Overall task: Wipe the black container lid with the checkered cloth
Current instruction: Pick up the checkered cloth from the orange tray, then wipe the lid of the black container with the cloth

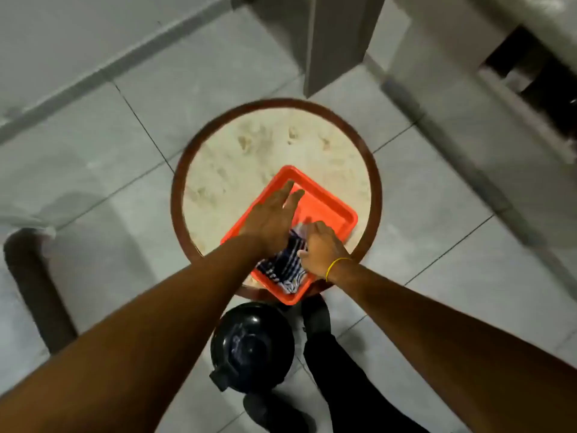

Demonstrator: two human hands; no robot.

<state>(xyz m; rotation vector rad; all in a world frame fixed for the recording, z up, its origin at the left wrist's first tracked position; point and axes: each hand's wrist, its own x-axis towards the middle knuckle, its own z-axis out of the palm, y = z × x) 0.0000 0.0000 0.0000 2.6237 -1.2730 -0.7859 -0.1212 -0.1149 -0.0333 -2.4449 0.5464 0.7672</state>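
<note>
The checkered cloth [282, 270], dark blue and white, lies bunched in the near end of an orange tray [324, 201] on a round table. My right hand [321, 250], with a yellow band at the wrist, has its fingers closed on the cloth's right side. Over the tray's left half my left hand [270, 218] is stretched flat, fingers apart, holding nothing. The black container lid [253, 345], round and glossy with a knob in the middle, sits on its container on the floor below the table's near edge, apart from both hands.
The round table [249, 145] has a pale mottled top and a dark brown rim. Around it is grey tiled floor. A dark curved chair arm [34, 292] stands at the left. My dark trouser legs and shoes [331, 354] are beside the container. A wall corner [337, 42] stands beyond.
</note>
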